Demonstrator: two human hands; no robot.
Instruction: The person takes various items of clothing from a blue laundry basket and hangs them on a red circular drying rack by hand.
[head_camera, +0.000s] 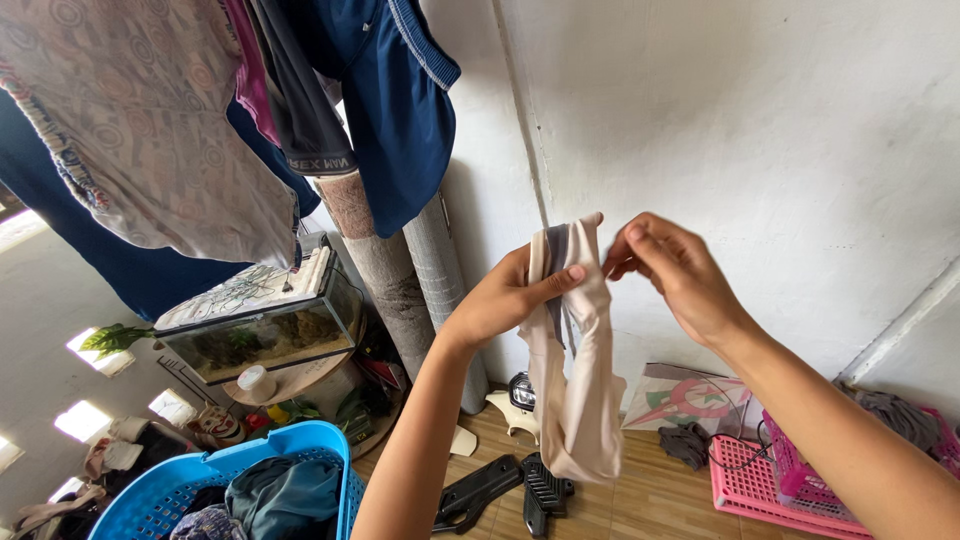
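Two hands hold one beige stretchy fabric garment (575, 400) up before a white wall: left hand (510, 295) pinched shut on it, right hand (675, 270) loosely curled, fingertips at its top. One blue plastic laundry basket (180, 480), lower left, holds crumpled clothes; one pink plastic basket (770, 485) sits far right.

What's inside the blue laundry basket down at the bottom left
The blue basket holds crumpled clothes: a dark teal garment on top and a patterned greyish piece beside it. Whatever lies beneath them, and the basket's bottom, is covered and cut off by the picture's edge.
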